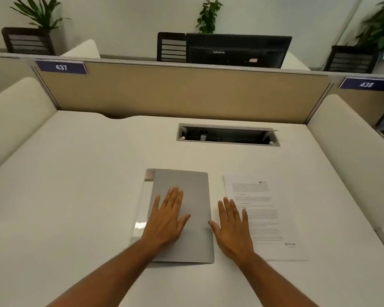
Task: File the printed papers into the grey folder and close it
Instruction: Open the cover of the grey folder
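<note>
A grey folder (193, 196) lies closed on the white desk, with a clear spine strip and a small orange label along its left edge. My left hand (167, 218) rests flat on its cover, fingers spread. The printed papers (268, 218) lie face up to the right of the folder. My right hand (233, 229) lies flat on the desk between folder and papers; its thumb touches the folder's right edge and its outer fingers reach the papers' left edge.
The white desk (75, 196) has an open cable slot (227, 135) behind the folder. A tan partition (175, 91) with number plates 437 and 438 closes the back. Padded side panels stand left and right. A dark monitor (237, 50) rises beyond the partition.
</note>
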The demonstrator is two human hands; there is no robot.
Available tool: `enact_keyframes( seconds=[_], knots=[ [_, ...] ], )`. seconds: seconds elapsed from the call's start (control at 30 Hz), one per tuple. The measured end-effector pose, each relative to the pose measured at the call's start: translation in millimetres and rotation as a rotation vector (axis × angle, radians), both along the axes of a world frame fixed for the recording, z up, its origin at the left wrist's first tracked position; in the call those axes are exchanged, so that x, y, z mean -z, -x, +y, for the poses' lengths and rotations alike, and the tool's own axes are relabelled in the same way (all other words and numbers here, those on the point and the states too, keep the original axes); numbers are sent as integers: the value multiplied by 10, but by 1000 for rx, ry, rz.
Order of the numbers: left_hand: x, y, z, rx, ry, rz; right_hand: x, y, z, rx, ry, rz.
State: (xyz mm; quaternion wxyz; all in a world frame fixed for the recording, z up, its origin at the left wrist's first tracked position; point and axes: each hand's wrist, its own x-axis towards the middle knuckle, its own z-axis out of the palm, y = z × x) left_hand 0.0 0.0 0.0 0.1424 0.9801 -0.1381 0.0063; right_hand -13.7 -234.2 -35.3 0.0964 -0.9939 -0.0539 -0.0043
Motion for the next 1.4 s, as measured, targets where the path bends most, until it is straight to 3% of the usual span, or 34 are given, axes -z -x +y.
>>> enact_keyframes(
  seconds=[0.27,0.6,0.83,1.03,1.2,1.4],
  knots=[
    [71,357,137,196,-139,271,82,121,-88,-2,34,93],
    [68,405,254,365,-267,250,136,139,-93,21,37,94],
    [73,472,322,416,-236,233,119,152,-104,13,21,111],
    [67,567,442,406,-20,101,20,82,-90,47,-115,87],
    [-49,666,490,313,227,-38,-11,107,29,-171,-58,113],
    [-109,880,578,-144,647,-173,56,137,126,-252,11,116]
  ],
)
